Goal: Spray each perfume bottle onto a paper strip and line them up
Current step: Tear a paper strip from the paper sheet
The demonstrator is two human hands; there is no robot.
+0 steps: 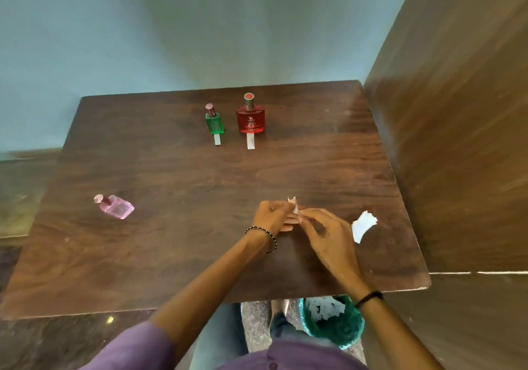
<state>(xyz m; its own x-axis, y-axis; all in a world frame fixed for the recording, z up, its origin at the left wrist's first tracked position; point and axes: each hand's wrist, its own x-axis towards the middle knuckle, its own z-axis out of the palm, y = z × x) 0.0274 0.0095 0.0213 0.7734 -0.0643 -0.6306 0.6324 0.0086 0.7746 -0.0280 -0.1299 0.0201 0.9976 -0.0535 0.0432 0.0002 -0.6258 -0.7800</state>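
Observation:
A green perfume bottle (214, 122) and a red perfume bottle (251, 119) stand side by side at the back of the wooden table (171, 227). Each stands on the far end of a white paper strip (217, 139), (251, 141). A pink perfume bottle (115, 206) stands alone at the left. Near the front, my left hand (271, 215) and my right hand (323, 229) meet and together pinch a small white piece of paper (294, 205).
A torn white paper piece (363, 225) lies on the table right of my hands. A wooden panel (457, 141) rises along the table's right side. Below the front edge stands a green bin (343, 329) with several paper scraps inside.

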